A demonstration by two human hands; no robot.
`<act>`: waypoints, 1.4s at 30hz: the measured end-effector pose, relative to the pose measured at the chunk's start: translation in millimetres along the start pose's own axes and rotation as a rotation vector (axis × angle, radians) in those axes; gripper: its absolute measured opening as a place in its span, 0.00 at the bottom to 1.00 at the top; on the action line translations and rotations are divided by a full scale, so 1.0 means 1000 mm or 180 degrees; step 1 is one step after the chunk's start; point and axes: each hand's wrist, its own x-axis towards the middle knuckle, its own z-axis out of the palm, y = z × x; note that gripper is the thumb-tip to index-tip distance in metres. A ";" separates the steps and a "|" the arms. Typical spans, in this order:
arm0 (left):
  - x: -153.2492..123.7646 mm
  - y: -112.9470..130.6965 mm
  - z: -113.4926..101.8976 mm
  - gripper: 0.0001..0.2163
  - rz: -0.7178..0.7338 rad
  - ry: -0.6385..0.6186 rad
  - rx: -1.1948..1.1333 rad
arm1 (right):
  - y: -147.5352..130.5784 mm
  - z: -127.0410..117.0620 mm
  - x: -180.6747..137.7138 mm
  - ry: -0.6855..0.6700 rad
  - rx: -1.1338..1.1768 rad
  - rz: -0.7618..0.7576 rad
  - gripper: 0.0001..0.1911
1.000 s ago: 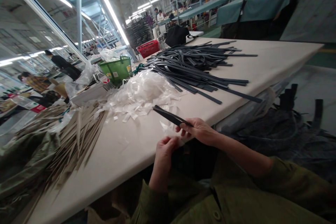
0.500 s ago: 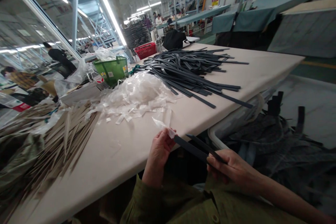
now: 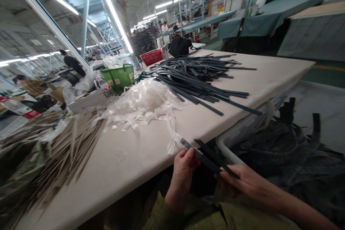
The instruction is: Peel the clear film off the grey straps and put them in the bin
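My left hand (image 3: 184, 165) pinches a dark grey fabric strip (image 3: 206, 160) just behind its far end, thumb on top. Further back, my right hand (image 3: 239, 178) is closed on the same strip and on a second dark strip (image 3: 208, 149) running beside it. Both strips slant up and left past the table's front edge. By the tip of the pinched strip is a thin translucent white plastic piece (image 3: 173, 138) on the table; whether it touches the strip I cannot tell. Beyond lie a heap of white plastic pieces (image 3: 145, 97) and a pile of dark grey strips (image 3: 188, 72).
Brown strips (image 3: 71, 143) spread over the left of the pale table (image 3: 129, 165). A green bag (image 3: 118, 79), a red basket (image 3: 151, 57) and a black bag (image 3: 180, 46) stand behind. At right, a bin (image 3: 223, 147) holds dark fabric. People are far off.
My left hand has let go of the white plastic piece, which now rests on the table, and has moved right onto the dark strip. My right hand keeps its hold.
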 end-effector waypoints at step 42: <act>-0.023 -0.018 0.023 0.18 0.0481 -0.0842 0.1114 | 0.032 0.002 -0.043 0.0539 0.0069 0.0344 0.36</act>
